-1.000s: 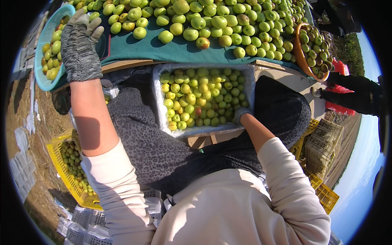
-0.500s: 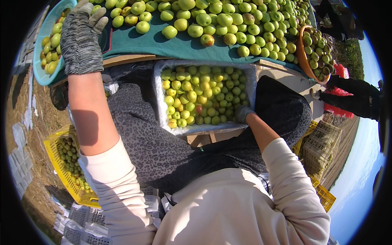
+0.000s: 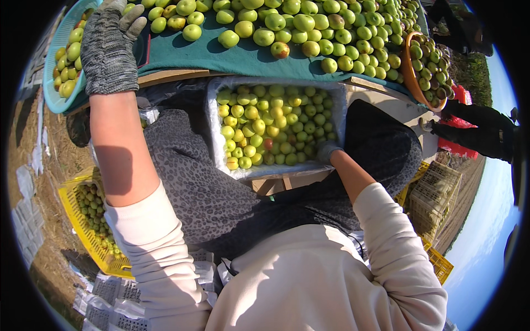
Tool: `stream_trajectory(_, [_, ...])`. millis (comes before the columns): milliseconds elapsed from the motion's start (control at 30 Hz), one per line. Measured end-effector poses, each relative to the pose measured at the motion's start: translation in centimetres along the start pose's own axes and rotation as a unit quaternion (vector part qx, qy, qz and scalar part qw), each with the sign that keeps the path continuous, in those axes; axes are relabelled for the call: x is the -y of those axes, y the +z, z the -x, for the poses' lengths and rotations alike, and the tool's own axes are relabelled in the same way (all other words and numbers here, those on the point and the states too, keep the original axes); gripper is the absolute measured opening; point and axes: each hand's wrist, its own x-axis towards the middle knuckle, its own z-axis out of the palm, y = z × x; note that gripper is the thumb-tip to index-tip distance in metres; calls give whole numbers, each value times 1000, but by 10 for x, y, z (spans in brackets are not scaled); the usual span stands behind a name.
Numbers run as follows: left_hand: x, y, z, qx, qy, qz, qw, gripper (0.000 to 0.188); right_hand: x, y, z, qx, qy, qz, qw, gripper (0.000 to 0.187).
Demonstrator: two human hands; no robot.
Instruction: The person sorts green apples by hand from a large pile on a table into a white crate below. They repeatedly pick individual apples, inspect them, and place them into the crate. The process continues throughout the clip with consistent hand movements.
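My left hand, in a grey knitted glove, reaches to the upper left between the light-blue basket and the teal cloth. Its fingers are stretched, two visibly apart, and no fruit shows in them; the palm side is hidden. My right hand, also gloved, rests at the near right corner inside the plastic-lined crate, against the fruit. Its fingers are mostly out of sight. Small green-yellow, apple-like fruits fill much of the crate, a few with reddish patches.
Many similar fruits cover the cloth-topped table. An orange basket of fruit stands at its right end. A yellow crate with fruit sits at the lower left. Stacked crates and a dark-clothed person are on the right.
My left hand has shifted very slightly up and to the left, still beside the blue basket. My right hand stays at the crate's corner.
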Motion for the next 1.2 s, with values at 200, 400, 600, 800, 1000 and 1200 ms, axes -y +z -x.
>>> stream_trajectory(200, [-2,3,4,15,-1,-15,1000,43,10,-4,7,-15,63,-74,995,43])
stream_trajectory(400, [-3,1,7,10,7,-9,1000,42,8,2,16,-39,111,-151,982,43])
stream_trajectory(600, [3,1,1,2,-26,39,999,42,-10,-10,24,28,84,-10,996,45])
stream_trajectory(800, [10,0,-10,-4,-55,39,998,39,-38,15,-4,14,-12,25,1000,48])
stream_trajectory(1000, [13,1,-10,32,-48,44,997,41,-33,38,-6,-118,72,-96,986,46])
stream_trajectory(1200, [-5,28,12,-9,-57,-15,998,43,-21,18,16,-167,165,-355,905,44])
